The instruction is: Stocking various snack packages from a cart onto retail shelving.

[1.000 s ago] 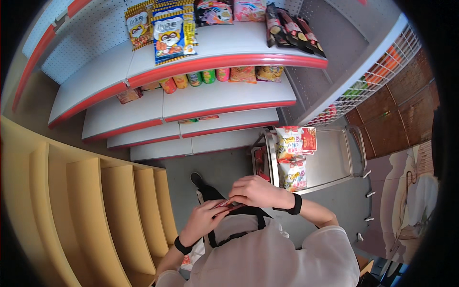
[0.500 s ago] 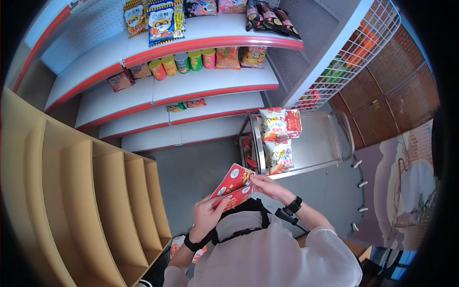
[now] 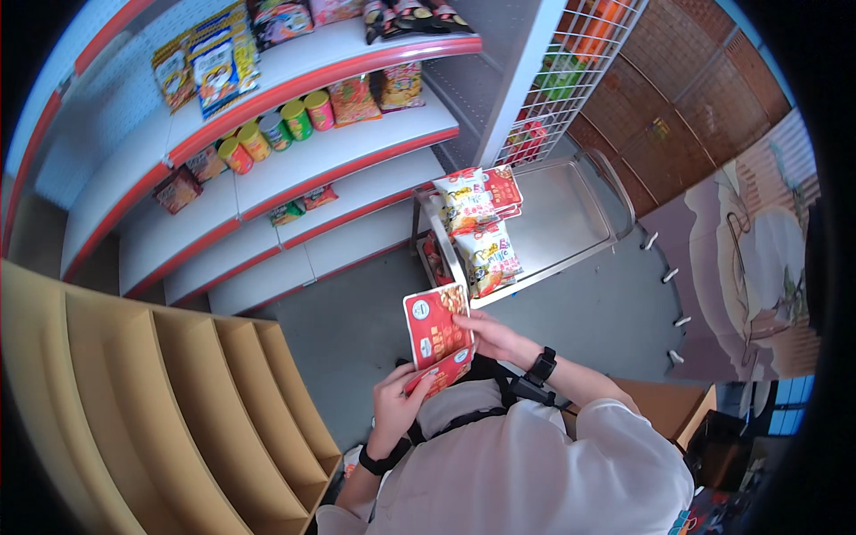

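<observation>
My left hand (image 3: 399, 407) is closed on a flat red snack packet (image 3: 445, 367) with pale lettering, held low in front of my body. Fingers of my right hand (image 3: 489, 338) grip the edge of a second red snack packet (image 3: 433, 326), which stands more upright just beyond the first. Its front shows a picture of nuts or similar food. The two packets overlap at their near edges. Beyond my hands, white snack bags (image 3: 486, 257) and more red packets (image 3: 503, 185) lie at the left end of a metal cart (image 3: 571, 227).
White shelves with red edges (image 3: 348, 160) rise ahead, carrying snack bags (image 3: 214, 76) and colourful cans (image 3: 276, 131). A tan wooden shelf unit (image 3: 196, 392) stands at my left. A white wire rack (image 3: 571, 71) is beyond the cart, and a patterned panel (image 3: 740, 241) is at right.
The packet in my right hand has tilted more upright and spread apart from the one in my left. My view has turned, so shelves and cart sit further left.
</observation>
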The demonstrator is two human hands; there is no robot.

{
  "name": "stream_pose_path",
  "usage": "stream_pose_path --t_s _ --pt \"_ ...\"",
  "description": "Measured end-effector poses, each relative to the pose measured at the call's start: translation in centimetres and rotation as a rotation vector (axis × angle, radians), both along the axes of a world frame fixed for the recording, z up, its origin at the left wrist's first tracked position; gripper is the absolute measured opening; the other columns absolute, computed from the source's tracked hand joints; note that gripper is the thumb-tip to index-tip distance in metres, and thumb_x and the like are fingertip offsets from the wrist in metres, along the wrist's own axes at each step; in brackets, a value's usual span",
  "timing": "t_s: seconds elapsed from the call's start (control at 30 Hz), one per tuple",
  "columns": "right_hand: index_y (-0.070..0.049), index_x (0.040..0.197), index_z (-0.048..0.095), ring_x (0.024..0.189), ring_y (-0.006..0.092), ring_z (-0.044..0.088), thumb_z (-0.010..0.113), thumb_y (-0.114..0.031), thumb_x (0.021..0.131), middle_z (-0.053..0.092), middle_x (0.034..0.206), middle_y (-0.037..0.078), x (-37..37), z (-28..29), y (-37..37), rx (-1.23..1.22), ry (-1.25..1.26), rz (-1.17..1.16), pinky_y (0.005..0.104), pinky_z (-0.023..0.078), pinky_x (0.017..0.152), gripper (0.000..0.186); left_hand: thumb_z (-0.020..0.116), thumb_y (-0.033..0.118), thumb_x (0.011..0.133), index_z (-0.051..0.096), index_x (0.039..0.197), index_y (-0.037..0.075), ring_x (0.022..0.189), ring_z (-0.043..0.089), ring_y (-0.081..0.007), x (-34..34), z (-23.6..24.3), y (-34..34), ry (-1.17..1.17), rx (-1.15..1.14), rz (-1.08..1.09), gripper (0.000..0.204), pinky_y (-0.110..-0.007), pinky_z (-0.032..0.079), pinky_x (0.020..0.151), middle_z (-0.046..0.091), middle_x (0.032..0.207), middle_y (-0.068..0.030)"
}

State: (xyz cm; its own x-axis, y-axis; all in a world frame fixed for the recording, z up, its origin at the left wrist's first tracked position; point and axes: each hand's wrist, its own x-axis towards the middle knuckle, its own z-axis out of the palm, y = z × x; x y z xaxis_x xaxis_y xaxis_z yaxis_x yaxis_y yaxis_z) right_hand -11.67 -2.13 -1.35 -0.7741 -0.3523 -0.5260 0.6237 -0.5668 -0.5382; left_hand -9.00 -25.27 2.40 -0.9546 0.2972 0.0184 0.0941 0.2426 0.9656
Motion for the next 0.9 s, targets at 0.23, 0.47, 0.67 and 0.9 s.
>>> stream_pose_path --t_s 0.23,0.47,0.67,0.9 --pt "-0.002 0.125 0.047 0.104 0.0143 0.062 0.053 -0.03 0.097 0.061 0.119 0.009 -5.1 -0.4 12.0 0.077 0.088 -0.335 0.0317 0.051 0.092 0.04 0.07 0.012 0.082 0.07 0.091 -0.003 0.076 0.067 -0.0215 -1.7 -0.5 4.4 -0.068 -0.122 0.143 0.018 -0.029 0.051 0.069 0.069 0.087 -0.0161" --pt "0.002 0.114 0.05 0.088 0.0126 0.065 0.059 -0.017 0.093 0.065 0.104 0.01 -12.3 -7.1 30.0 0.592 0.18 -0.425 0.0251 0.053 0.077 0.03 0.069 0.009 0.083 0.068 0.091 -0.005 0.068 0.059 -0.0116 -3.5 -0.7 12.1 -0.226 -0.143 0.432 0.016 -0.025 0.045 0.062 0.066 0.08 -0.0101" --pt "0.003 0.109 0.052 0.08 0.0127 0.064 0.065 -0.014 0.089 0.066 0.092 0.009 -20.4 -14.5 36.8 0.909 0.207 -0.339 0.0253 0.053 0.069 0.029 0.069 0.008 0.083 0.067 0.091 -0.006 0.073 0.059 -0.0122 -3.1 0.2 19.5 -0.289 -0.175 0.541 0.016 -0.024 0.044 0.067 0.065 0.081 -0.0088" --pt "0.002 0.105 0.056 0.076 0.0125 0.063 0.069 -0.018 0.086 0.065 0.09 0.007 -26.4 -18.6 36.2 0.835 0.245 -0.237 0.025 0.051 0.071 0.03 0.067 0.009 0.085 0.067 0.094 -0.006 0.075 0.059 -0.0108 -1.1 1.7 23.8 -0.37 -0.151 0.755 0.018 -0.024 0.045 0.069 0.066 0.083 -0.0071"
